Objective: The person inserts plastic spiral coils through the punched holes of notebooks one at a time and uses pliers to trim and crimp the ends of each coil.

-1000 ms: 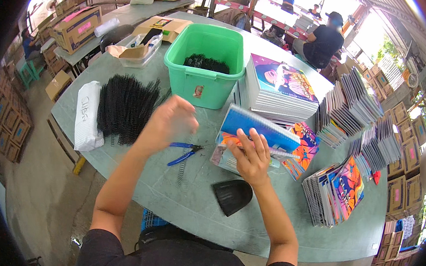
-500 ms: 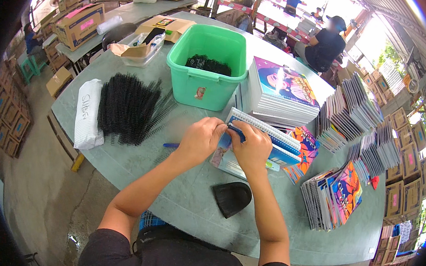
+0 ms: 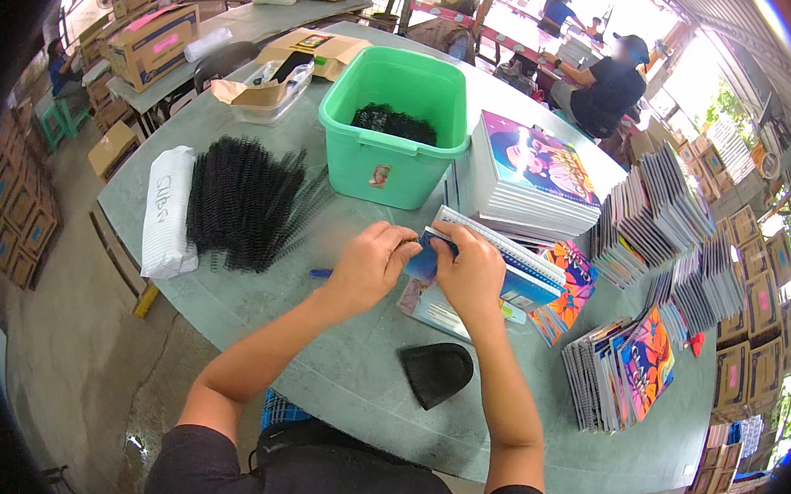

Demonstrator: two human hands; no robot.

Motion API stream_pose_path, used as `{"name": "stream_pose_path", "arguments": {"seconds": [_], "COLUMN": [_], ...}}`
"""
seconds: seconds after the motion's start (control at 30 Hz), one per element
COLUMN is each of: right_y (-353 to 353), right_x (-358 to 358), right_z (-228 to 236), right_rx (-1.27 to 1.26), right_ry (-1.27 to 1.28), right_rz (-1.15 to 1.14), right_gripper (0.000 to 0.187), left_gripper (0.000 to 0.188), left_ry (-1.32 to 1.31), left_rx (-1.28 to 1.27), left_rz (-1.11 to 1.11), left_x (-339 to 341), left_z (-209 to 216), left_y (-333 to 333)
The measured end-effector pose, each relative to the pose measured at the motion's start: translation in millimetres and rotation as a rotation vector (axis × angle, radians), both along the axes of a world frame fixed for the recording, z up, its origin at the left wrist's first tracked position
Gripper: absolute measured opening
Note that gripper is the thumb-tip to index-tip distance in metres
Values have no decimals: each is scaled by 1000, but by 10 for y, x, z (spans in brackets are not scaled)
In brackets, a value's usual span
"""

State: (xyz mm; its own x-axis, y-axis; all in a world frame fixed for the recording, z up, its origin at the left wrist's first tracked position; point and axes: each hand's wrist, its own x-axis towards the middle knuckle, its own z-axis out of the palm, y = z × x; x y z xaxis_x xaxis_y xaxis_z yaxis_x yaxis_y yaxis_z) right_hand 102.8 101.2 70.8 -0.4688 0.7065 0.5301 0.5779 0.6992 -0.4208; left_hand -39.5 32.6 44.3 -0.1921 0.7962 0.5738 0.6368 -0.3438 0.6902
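Hands meet over a blue-covered notebook (image 3: 502, 276) at the middle of the round grey-green desk (image 3: 229, 300). Left hand (image 3: 372, 265) curled, fingertips pinching at the notebook's near-left edge, where a short length of black spiral binding shows between both hands. Right hand (image 3: 471, 274) pressed down on the cover, fingers clamped over the same edge. Whether the left fingers grip the coil or only the paper edge cannot be told.

Notebook lies tilted on a small pile of bright-covered books (image 3: 564, 298) just right of the right hand. Blue pen (image 3: 321, 272) peeks out just left of the left wrist. Black oval pad (image 3: 436, 373) sits near the right forearm, toward the body, apart from the pile.

Left of the left hand: loose heap of black wire binding coils (image 3: 244, 202), with a white wrapped packet (image 3: 169, 210) beyond it near the desk's left rim. Beyond the hands: green plastic tub (image 3: 394, 125) holding more black coils, and next to it a tall stack of notebooks with a purple illustrated cover (image 3: 531, 178). Right of the right hand: fanned rows of upright notebooks (image 3: 650, 235) crowding the desk's right rim.

Open desk surface lies between forearms and the near rim, and between coil heap and left wrist.
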Motion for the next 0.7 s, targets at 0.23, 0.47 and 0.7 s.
{"name": "stream_pose_path", "arguments": {"seconds": [0.23, 0.47, 0.7], "right_y": [-5, -17, 27], "right_x": [15, 20, -23], "right_z": [55, 13, -25], "right_rx": [-80, 25, 132], "right_ry": [-17, 67, -45], "right_rz": [12, 103, 56], "right_gripper": [17, 13, 13], "left_gripper": [17, 25, 25], "left_ry": [-45, -30, 240], "left_rx": [7, 1, -148], "left_rz": [37, 32, -105], "left_x": [51, -83, -455], "left_z": [-40, 68, 292], "left_y": [43, 137, 127]}}
